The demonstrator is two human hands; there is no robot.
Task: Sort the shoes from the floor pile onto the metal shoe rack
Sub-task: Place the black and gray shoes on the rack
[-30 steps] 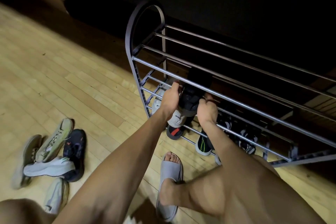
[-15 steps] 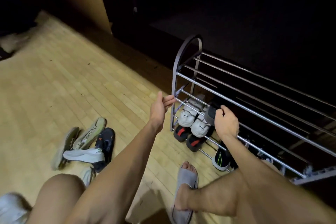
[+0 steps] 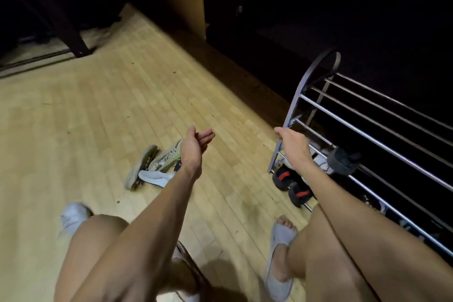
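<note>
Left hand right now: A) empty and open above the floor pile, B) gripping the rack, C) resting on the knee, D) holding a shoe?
A: the left hand is open, palm up, fingers straight, holding nothing, above the pile on the floor.

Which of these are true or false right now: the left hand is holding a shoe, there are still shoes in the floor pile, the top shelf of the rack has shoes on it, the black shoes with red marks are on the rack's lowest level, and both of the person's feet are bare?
1. The left hand is holding a shoe. False: it is open, palm up, and has no grip on anything.
2. Shoes remain in the floor pile. True.
3. The top shelf of the metal shoe rack has shoes on it. False: its top bars are bare.
4. The black shoes with red marks sit at the rack's lowest level. True.
5. Both feet are bare. False: the right foot wears a grey slide sandal.
</note>
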